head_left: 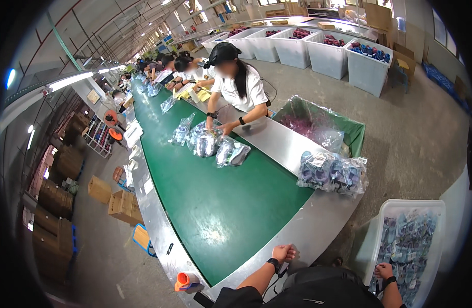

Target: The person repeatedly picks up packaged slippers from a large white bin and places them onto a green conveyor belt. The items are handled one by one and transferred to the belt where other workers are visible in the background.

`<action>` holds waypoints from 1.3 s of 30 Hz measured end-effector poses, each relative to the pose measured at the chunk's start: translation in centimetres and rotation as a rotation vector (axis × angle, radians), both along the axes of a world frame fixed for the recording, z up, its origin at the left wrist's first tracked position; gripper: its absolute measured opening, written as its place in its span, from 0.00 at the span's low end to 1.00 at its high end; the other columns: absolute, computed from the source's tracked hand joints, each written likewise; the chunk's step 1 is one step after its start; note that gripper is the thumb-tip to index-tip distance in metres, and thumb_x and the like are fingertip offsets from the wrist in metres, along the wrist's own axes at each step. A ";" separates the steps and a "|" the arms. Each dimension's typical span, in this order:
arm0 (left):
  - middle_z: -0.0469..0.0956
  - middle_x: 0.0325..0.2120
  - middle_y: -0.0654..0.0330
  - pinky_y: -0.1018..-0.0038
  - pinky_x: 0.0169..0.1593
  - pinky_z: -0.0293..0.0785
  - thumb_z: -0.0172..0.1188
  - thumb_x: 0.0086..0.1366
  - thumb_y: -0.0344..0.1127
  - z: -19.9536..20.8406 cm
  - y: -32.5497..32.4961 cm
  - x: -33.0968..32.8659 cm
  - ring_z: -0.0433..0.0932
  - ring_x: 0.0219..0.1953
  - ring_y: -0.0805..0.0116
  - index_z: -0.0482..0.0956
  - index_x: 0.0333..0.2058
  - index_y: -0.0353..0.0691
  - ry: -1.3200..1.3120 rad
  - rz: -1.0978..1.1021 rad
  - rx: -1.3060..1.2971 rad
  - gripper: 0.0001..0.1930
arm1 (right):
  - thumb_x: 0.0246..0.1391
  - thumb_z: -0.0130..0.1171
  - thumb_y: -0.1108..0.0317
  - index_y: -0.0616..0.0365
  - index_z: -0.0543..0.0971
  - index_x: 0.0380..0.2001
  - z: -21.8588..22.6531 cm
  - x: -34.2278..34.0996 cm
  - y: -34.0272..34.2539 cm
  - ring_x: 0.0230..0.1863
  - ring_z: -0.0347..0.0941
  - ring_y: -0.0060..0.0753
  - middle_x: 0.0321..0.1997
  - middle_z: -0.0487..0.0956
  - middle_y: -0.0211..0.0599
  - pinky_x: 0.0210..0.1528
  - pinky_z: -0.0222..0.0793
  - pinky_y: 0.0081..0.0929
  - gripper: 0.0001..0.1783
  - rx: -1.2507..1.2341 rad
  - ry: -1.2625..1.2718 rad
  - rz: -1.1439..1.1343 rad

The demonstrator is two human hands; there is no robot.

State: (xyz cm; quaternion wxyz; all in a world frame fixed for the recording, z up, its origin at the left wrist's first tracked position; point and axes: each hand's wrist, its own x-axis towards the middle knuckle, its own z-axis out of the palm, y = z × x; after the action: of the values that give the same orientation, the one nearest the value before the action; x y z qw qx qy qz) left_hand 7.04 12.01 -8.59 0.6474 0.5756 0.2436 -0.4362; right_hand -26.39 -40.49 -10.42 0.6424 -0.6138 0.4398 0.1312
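My left hand (283, 253) is over the metal edge at the near end of the table, its fingers curled in and nothing visible in them. By the inner rim of a white plastic bin (382, 213) on the right is my right hand (383, 271), also loosely closed, with no object showing in it. Many bagged pairs of blue and purple shoes (410, 241) fill that bin. On the metal ledge ahead lie bagged shoes (331, 172) in clear plastic. Across the green belt (215, 215), a co-worker's hands touch more bagged shoes (202, 142).
An orange tape dispenser (184, 280) and a small black tool (169, 249) sit on the left metal rim. A green-lined crate (353, 134) stands beyond the ledge. White bins of shoes (369, 64) line the back. Cartons (124, 206) and a stool (142, 237) are on the left floor.
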 end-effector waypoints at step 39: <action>0.83 0.29 0.62 0.75 0.26 0.76 0.53 0.69 0.46 1.9 0.4 0.7 0.82 0.25 0.69 0.77 0.38 0.37 0.047 -0.015 -0.020 0.16 | 0.54 0.56 0.70 0.62 0.74 0.38 1.4 -0.2 4.5 0.19 0.76 0.30 0.24 0.76 0.36 0.17 0.71 0.27 0.09 -0.017 0.175 -0.006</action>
State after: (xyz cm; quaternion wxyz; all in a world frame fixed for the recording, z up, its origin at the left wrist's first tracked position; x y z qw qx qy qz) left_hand 7.69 12.39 -6.72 0.6438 0.5607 0.2500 -0.4568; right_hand -26.63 -35.99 -9.03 0.5968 -0.6040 0.4971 0.1786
